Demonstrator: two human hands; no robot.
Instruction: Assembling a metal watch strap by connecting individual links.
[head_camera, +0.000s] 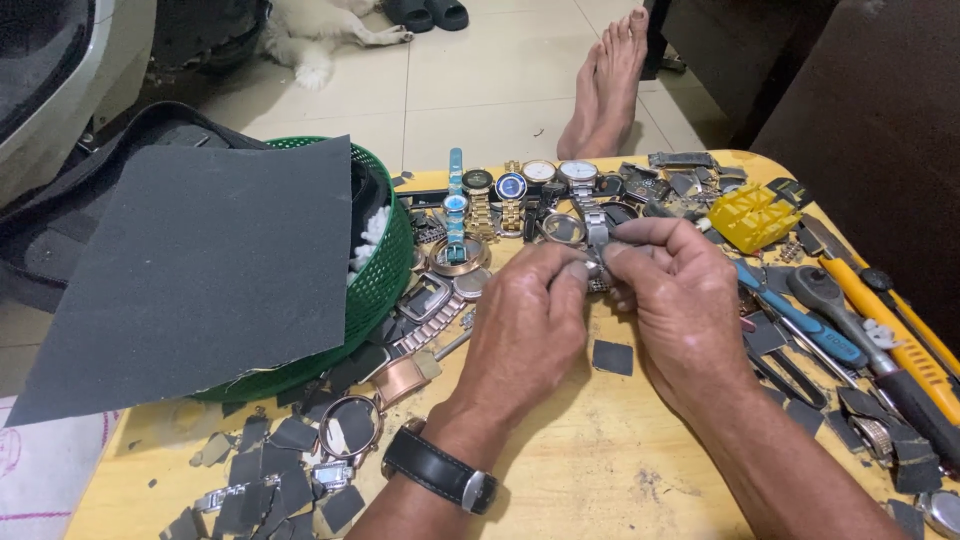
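Both hands meeting at table centre over a small silver watch part (596, 272), most likely a piece of metal band. Left hand (525, 325) pinching it narrow from one side, right hand (680, 300) pinching from the other, fingertips almost touching; held up just above the wood, close to the eyes, probably for fine work. Part mostly hidden by fingers, so exact shape not clear.

Black leather watch (440, 470) on the left wrist. Behind the hands, a row of watches (510, 190) laid side by side, metal bands shiny, one strap blue. To the left, a green plastic basket (385, 280) with mesh wall, covered by a large dark sheet of sandpaper (210, 260), rough and matte. Small cut squares of the same paper (612, 357) scattered on the yellow wooden table (600, 470). On the right, tools kept within reach: yellow knife (880, 320), blue-handled tool (800, 325), yellow plastic holder (752, 215).
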